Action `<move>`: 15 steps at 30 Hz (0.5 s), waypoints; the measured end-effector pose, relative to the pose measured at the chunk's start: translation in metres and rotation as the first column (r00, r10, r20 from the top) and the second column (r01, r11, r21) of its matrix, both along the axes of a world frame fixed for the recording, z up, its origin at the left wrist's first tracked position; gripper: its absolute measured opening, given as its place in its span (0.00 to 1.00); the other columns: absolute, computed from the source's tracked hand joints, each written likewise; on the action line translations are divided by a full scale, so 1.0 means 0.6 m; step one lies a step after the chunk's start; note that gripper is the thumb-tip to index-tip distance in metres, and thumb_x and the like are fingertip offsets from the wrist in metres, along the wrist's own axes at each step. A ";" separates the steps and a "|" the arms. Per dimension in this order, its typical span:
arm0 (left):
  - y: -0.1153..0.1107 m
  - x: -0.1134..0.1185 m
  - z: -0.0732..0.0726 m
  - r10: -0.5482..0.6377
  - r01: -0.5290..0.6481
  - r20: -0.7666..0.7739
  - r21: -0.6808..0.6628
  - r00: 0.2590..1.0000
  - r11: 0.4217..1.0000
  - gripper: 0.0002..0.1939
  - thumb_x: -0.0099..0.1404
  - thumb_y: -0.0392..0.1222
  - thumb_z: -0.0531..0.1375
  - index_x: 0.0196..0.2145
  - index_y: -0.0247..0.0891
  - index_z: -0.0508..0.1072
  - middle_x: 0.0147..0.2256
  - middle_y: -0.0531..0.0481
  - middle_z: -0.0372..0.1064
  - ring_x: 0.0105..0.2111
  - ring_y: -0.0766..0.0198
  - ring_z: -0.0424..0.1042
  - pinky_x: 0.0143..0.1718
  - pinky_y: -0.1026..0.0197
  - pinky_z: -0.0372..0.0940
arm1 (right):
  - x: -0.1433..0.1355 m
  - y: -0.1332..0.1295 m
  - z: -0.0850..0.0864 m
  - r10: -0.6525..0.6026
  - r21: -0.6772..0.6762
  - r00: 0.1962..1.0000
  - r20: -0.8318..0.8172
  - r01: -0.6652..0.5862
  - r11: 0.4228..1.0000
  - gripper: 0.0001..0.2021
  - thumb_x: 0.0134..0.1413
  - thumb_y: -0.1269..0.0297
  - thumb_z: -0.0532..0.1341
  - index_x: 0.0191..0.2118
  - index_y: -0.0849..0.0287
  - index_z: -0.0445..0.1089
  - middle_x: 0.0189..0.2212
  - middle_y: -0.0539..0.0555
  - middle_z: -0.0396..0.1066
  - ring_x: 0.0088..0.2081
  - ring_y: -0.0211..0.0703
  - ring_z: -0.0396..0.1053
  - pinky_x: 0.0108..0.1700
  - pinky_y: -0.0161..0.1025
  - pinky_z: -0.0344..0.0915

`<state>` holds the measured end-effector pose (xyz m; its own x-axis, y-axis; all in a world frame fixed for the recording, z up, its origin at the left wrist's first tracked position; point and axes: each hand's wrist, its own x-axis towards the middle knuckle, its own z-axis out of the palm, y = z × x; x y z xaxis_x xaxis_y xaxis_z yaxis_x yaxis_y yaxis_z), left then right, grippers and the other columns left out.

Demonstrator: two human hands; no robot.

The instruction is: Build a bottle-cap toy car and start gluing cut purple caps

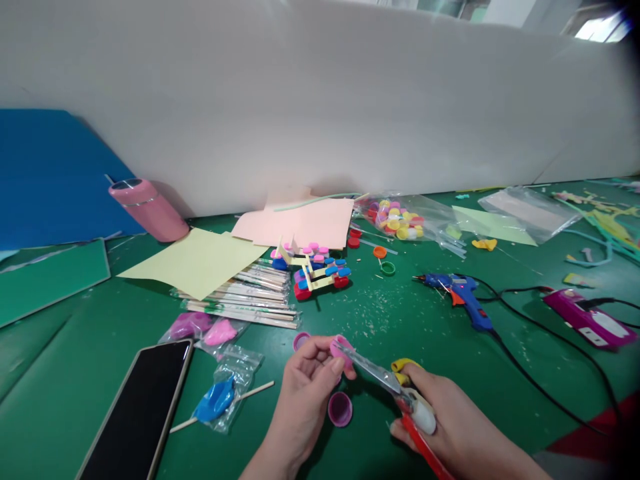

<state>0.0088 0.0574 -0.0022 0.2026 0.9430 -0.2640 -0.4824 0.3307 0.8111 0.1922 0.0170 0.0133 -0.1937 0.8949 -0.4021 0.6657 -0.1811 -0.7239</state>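
Observation:
Between the fingers and thumb of my left hand (315, 383) is a pink bottle cap (342, 345). My right hand (450, 413) is closed round the red and yellow handles of a pair of scissors (377, 375). The tips of the blades touch the pink cap; I cannot tell whether they are inside its rim. Just below my left fingers a purple cap (341, 409) lies open side up on the table. Another purple cap (301, 341) lies behind my left hand, partly hidden by it.
A blue glue gun (463, 293) with a black cord lies at right, near a purple power strip (587, 319). Small stick-and-cap models (320, 273) stand in the middle. A phone (140, 407) lies at left; a pink tumbler (150, 208) and a bag of caps (395, 220) are farther back.

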 end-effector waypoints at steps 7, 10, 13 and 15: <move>0.001 0.005 0.004 0.029 -0.029 -0.002 -0.013 1.000 0.999 0.07 0.52 0.38 0.63 0.30 0.34 0.71 0.24 0.50 0.69 0.25 0.68 0.67 0.27 0.68 0.58 | -0.006 0.005 0.003 -0.019 0.007 0.998 -0.060 0.020 1.000 0.09 0.42 0.66 0.57 0.27 0.55 0.52 0.19 0.42 0.55 0.20 0.31 0.50 0.21 0.29 0.50; 0.003 0.002 0.004 0.030 -0.030 0.007 0.003 1.000 1.000 0.05 0.53 0.36 0.62 0.30 0.34 0.71 0.24 0.51 0.68 0.25 0.69 0.66 0.27 0.68 0.58 | -0.002 0.005 0.010 -0.011 0.037 0.994 0.110 0.007 0.999 0.12 0.39 0.65 0.60 0.28 0.54 0.53 0.21 0.43 0.59 0.21 0.34 0.54 0.22 0.30 0.50; 0.003 -0.001 0.000 0.017 -0.017 0.009 0.036 1.000 0.999 0.05 0.53 0.35 0.62 0.31 0.35 0.71 0.25 0.51 0.68 0.25 0.71 0.66 0.28 0.69 0.59 | 0.002 0.004 0.016 -0.001 0.067 0.972 0.237 -0.016 0.998 0.14 0.37 0.63 0.62 0.29 0.54 0.53 0.22 0.45 0.63 0.22 0.36 0.57 0.23 0.32 0.50; 0.002 -0.002 -0.003 0.019 -0.018 -0.008 0.058 1.000 0.998 0.06 0.53 0.34 0.62 0.32 0.35 0.71 0.26 0.52 0.68 0.26 0.71 0.66 0.28 0.70 0.59 | 0.005 0.004 0.016 -0.001 0.091 0.960 0.279 -0.025 0.996 0.15 0.37 0.62 0.62 0.30 0.55 0.55 0.24 0.46 0.64 0.23 0.37 0.58 0.24 0.33 0.51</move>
